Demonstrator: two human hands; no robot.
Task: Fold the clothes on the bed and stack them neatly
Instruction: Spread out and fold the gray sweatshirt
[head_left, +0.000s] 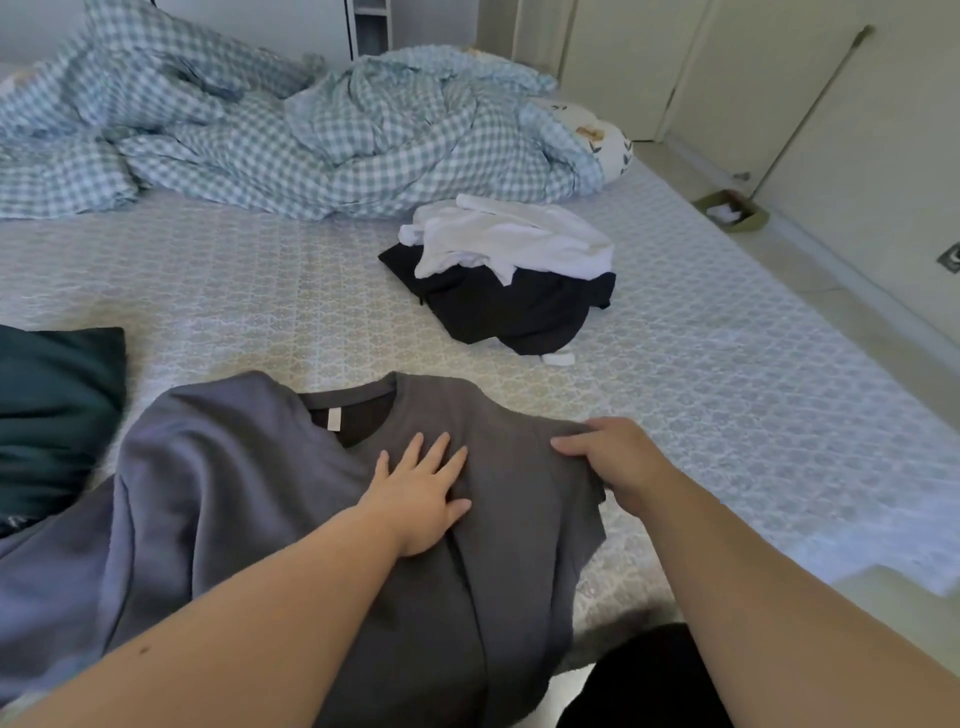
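Grey T-shirt (270, 499) spread on the near bed (727, 395), collar pointing away, long axis toward the body. Left hand (421, 499) flat and open on the chest; right hand (618, 457), nearer the right sleeve edge, pinching it, likely for an inward fold. Counted: one unfolded pile of white garment (514, 239) over black garment (519, 312), one dark green folded item (57, 410) at left.

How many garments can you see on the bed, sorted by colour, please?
Grey: 1, the grey T-shirt under the left hand and right hand
White: 1, the white garment on top of the pile
Black: 1, the black garment beneath it
Dark teal: 1, the dark teal garment, folded at the left edge
Total: 4
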